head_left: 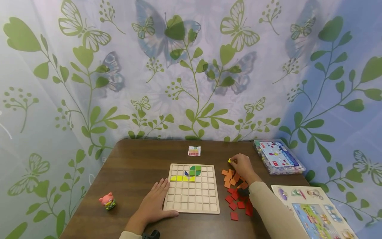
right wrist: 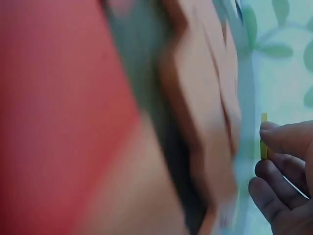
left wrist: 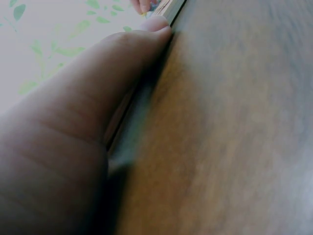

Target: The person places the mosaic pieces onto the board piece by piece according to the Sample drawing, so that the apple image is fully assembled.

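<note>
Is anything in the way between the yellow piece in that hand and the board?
Nothing visible is: only tabletop lies between the yellow piece in the right hand and the board. The orange pieces lie nearer the person, off that path.

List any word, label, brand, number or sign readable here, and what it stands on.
No text can be read.
Plastic case label: print-like marks, too small and blurred.
Pattern card: any print too small to read.
Picture puzzle board: any print too small to read.
Wooden grid board, held yellow tile: no lettering visible.
</note>
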A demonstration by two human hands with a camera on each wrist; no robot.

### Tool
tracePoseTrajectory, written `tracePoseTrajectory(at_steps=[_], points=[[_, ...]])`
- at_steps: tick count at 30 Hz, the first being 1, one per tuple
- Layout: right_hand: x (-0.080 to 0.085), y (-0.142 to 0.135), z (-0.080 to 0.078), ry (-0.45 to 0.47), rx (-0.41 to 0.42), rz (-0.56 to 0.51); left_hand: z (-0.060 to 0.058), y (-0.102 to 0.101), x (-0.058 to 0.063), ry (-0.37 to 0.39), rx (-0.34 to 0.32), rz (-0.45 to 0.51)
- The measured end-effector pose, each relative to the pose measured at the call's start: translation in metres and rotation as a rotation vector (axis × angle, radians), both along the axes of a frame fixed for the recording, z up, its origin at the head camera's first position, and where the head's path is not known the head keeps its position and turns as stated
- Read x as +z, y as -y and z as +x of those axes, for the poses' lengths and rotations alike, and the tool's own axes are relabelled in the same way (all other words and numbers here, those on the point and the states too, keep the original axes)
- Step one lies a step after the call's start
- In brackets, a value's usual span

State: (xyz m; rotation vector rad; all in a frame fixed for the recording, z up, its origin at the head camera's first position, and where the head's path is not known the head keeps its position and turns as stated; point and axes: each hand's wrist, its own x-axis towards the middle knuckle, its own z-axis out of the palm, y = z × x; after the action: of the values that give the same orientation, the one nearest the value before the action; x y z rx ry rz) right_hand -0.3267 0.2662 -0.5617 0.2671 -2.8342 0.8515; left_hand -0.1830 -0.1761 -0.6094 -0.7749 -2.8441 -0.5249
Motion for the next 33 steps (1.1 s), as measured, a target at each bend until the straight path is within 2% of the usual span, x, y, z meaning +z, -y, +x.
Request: tracePoseTrajectory(at_steps=[4, 7, 12, 16, 22, 27, 33], points=[[0.003, 0.03, 0.012, -0.071, 0.156, -0.016, 0.001, 0.0, 0.002, -0.003, -0.006, 0.002], [0.008, 0.052, 0.019, -0.081, 0.263, -0.034, 0.0, 0.0, 0.001, -0.011, -0.009, 0.006], [0.013, 0.079, 0.03, -0.091, 0.382, -0.007, -0.001, 0.0, 0.0, -0.032, -0.015, 0.013], [0.012, 0.095, 0.039, -0.073, 0.459, 0.019, -0.003, 0.0, -0.003, -0.021, -0.013, 0.011], [0.006, 0.113, 0.047, -0.044, 0.518, 0.041, -0.003, -0.001, 0.0, 0.012, -0.005, -0.004], [0.001, 0.122, 0.05, -0.064, 0.511, 0.075, -0.001, -0.002, 0.005, 0.04, 0.0, -0.022], [-0.001, 0.131, 0.052, -0.077, 0.499, 0.078, 0.001, -0.002, 0.003, 0.015, -0.006, -0.032]])
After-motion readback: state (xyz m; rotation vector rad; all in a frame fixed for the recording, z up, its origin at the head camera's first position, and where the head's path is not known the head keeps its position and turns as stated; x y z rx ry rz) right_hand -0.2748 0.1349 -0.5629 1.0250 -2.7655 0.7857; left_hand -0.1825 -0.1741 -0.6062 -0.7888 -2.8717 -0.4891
